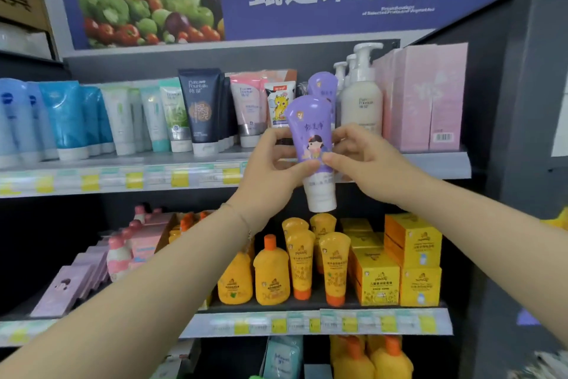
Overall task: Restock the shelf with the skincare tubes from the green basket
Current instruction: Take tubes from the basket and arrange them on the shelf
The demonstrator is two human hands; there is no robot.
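A purple skincare tube (311, 123) with a white cap at its lower end hangs in front of the upper shelf (123, 163), held upright between both hands. My left hand (270, 163) grips its left side, thumb across the front. My right hand (362, 157) pinches its right side, thumb on the label. A second purple tube (322, 85) stands on the shelf right behind it. At the bottom edge a small green sliver (256, 377) shows; the green basket cannot be made out.
The upper shelf carries blue, white, dark and pink tubes (203, 108), white pump bottles (362, 96) and pink boxes (430, 96). Below stand yellow tubes and bottles (301, 265), yellow boxes (412, 259) and pink items (123, 252). A dark side panel (522, 133) bounds the right.
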